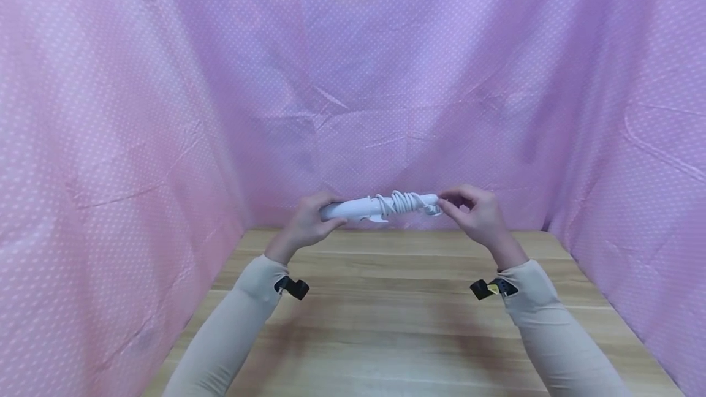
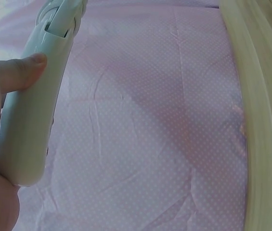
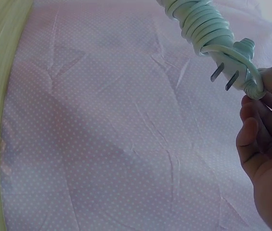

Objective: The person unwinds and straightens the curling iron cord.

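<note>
A white hair-styling iron (image 1: 353, 209) is held up level above the far part of the table. My left hand (image 1: 309, 219) grips its thick, smooth, rounded end, with the thumb (image 2: 25, 72) lying along the near side. White cord (image 1: 405, 202) is wound in several tight turns round the thinner half. At that half's tip sits a plug (image 3: 232, 70) with two bare flat prongs. My right hand (image 1: 480, 210) pinches the ribbed cord end (image 3: 254, 90) beside the plug between thumb and fingers. A small tab (image 1: 378, 219) sticks out below the iron's middle.
Under both arms lies a light wood-grain table (image 1: 375, 323). Pink cloth with white dots (image 1: 375, 78) hangs behind it and along both sides. Each wrist wears a small black camera, one on the left (image 1: 295, 288) and one on the right (image 1: 485, 290).
</note>
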`<state>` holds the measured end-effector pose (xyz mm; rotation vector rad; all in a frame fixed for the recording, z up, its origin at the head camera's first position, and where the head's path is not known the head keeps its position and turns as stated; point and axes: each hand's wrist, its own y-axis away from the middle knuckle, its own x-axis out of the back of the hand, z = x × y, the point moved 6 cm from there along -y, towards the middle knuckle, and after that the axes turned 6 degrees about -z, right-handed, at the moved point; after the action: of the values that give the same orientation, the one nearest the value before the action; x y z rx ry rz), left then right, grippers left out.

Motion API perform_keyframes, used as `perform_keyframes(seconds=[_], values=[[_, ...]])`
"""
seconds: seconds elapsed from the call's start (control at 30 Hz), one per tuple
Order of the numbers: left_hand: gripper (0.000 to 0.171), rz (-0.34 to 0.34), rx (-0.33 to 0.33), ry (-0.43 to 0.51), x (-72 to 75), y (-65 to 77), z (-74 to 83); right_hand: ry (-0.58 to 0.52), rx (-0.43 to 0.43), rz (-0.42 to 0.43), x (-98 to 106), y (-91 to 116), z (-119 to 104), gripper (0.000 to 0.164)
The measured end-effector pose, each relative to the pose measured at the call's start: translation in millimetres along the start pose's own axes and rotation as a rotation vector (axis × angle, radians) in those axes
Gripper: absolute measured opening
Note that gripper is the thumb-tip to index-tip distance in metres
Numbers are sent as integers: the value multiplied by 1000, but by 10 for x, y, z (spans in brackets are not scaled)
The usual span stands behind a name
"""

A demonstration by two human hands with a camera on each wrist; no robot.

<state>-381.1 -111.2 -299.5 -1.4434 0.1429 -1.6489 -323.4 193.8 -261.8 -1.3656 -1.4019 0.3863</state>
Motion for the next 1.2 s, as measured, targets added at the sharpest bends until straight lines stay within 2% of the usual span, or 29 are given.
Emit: perform_keyframes(seconds=[0.3,0.53,0.63,0.83,1.0,1.2], values=[[39,-5,29,-27,-64,-77,19,91,72,-8,11,24,238,29],[38,1,20,-34,-110,-118,60,192,160,-66,-90,-4,124,30],[37,5,15,-53,-126,-134,78,216,170,-77,-127,-13,86,30],[37,11,14,-44,-134,-138,78,161,165,-15,-33,12,134,35],[37,33,31,-15,-99,-120,47,94,86,-21,72,61,191,41],[39,62,30,19,-66,-113,47,-46,-4,-33,99,77,108,43]])
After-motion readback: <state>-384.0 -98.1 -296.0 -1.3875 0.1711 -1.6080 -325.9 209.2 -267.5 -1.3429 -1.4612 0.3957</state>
